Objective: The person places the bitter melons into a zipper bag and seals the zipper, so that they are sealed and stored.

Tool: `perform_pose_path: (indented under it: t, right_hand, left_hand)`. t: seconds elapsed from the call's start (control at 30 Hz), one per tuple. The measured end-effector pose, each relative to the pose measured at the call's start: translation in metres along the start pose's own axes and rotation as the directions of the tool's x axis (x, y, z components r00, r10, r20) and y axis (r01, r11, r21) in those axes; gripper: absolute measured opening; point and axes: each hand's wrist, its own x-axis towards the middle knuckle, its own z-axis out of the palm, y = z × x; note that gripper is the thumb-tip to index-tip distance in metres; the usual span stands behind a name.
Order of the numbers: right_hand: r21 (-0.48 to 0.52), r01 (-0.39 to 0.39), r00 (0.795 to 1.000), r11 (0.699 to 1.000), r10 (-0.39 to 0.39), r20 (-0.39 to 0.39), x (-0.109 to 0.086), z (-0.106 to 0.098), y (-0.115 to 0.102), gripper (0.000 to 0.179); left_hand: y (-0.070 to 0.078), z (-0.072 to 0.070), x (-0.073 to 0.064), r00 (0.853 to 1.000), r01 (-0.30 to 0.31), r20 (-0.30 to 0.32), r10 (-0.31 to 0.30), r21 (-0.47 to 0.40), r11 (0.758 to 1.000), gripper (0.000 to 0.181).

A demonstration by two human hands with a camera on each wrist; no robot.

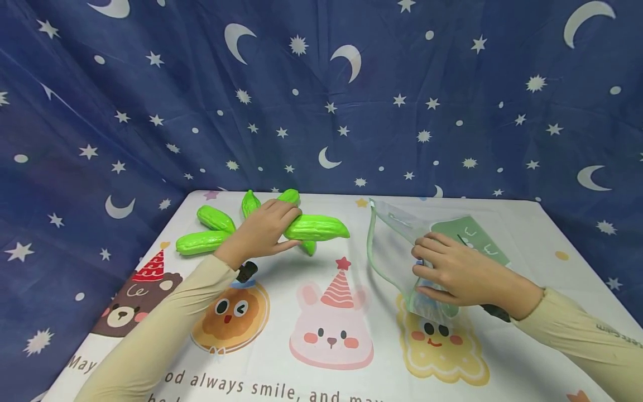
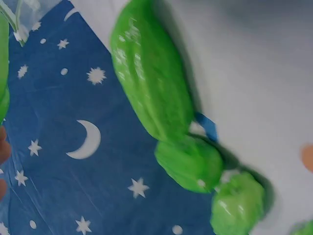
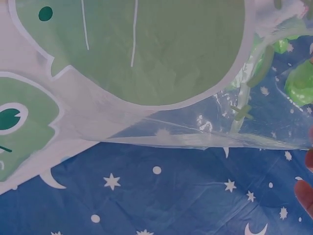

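My left hand [image 1: 263, 230] grips a bright green bitter melon [image 1: 321, 228] by its near end, its pointed tip toward the right. Only a strip of that bitter melon [image 2: 4, 73] enters the left wrist view at the left edge. My right hand [image 1: 454, 271] holds a clear plastic bag [image 1: 474, 239] with green edging and a green cartoon print. The bag's mouth gapes toward the left hand. In the right wrist view the bag's print [image 3: 161, 54] fills the upper part, with fingertips at the right edge.
More bitter melons [image 1: 201, 243] lie on the table at the left, around and behind the left hand; one large bitter melon [image 2: 151, 73] fills the middle of the left wrist view. A white printed cloth [image 1: 331, 346] covers the table. Behind it hangs a blue star-and-moon curtain [image 1: 281, 111].
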Motion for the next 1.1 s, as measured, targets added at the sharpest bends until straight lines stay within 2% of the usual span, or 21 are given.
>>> perform_pose_path:
  t: [0.37, 0.7, 1.1]
  right_hand:
    - [0.001, -0.017, 1.000, 1.000, 0.017, 0.019, -0.001, 0.001, 0.002, 0.036]
    - [0.012, -0.014, 0.999, 1.000, 0.013, 0.032, 0.001, -0.001, 0.003, 0.034]
    - [0.020, -0.022, 1.000, 1.000, 0.022, 0.022, 0.005, -0.003, 0.003, 0.033]
  left_hand:
    - [0.019, 0.016, 0.031, 1.000, 0.008, 0.009, -0.007, -0.020, 1.000, 0.049]
    - [0.038, 0.037, 0.054, 1.000, 0.014, 0.008, -0.014, -0.037, 0.999, 0.050]
    - [0.059, 0.056, 0.075, 0.997, 0.000, 0.075, 0.003, -0.034, 0.999, 0.050]
